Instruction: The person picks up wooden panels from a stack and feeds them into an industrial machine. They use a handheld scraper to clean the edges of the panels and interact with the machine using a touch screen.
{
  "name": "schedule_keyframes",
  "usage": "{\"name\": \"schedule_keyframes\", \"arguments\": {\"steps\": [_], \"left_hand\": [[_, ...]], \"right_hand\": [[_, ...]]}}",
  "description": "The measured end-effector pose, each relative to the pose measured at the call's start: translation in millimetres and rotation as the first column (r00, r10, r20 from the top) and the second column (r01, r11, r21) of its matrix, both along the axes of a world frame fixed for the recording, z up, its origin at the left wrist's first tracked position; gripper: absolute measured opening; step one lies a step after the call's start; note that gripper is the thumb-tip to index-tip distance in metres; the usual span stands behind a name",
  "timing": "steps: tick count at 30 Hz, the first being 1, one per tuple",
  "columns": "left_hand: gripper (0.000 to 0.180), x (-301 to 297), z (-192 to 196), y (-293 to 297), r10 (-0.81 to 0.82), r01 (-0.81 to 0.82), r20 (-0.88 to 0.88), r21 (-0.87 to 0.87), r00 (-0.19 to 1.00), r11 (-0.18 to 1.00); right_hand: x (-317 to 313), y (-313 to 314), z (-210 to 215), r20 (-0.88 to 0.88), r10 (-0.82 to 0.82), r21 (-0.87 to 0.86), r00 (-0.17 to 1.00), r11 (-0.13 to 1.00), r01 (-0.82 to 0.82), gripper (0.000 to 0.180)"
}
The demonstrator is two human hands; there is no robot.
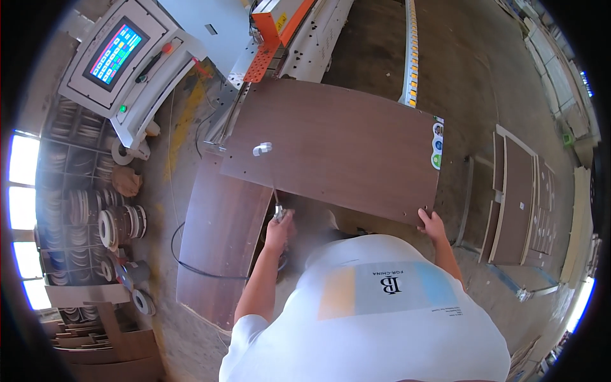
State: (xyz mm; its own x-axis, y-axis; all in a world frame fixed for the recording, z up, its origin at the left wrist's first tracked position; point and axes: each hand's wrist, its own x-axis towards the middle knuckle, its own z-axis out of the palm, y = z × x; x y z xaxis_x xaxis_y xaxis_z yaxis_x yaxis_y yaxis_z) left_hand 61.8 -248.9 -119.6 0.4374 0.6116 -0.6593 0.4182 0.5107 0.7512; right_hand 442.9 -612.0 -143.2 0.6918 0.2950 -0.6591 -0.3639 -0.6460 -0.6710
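Observation:
A large brown panel point(337, 143) lies in front of me, its far left end at the orange and white machine point(299, 38). Several small holes dot its edges, and round stickers point(437, 145) sit along its right end. My right hand point(433, 224) grips the panel's near right corner, thumb on top. My left hand point(280, 230) is closed around an air blow gun point(278, 209) with a thin nozzle at the panel's near edge. From the gun side a dark hose point(203, 270) loops left. A small white piece point(262, 149) rests on the panel.
A second brown board point(219, 242) lies below the panel at left. A control console point(118, 60) with a lit screen stands far left, near edge-band rolls point(121, 226). A roller rail point(412, 57) runs beyond the panel. Stacked panels point(519, 197) rest on a frame at right.

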Motion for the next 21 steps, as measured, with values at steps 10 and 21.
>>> {"name": "schedule_keyframes", "arguments": {"steps": [10, 21], "left_hand": [[0.047, 67, 30, 10, 0.442, -0.401, 0.318, -0.189, 0.839, 0.897], [0.046, 141, 24, 56, 0.421, -0.408, 0.291, -0.109, 0.859, 0.907]], "right_hand": [[-18, 25, 1, 0.055, 0.022, -0.044, 0.998, 0.999, -0.019, 0.058], [38, 98, 32, 0.100, 0.074, -0.063, 0.992, 0.996, -0.068, 0.049]]}}
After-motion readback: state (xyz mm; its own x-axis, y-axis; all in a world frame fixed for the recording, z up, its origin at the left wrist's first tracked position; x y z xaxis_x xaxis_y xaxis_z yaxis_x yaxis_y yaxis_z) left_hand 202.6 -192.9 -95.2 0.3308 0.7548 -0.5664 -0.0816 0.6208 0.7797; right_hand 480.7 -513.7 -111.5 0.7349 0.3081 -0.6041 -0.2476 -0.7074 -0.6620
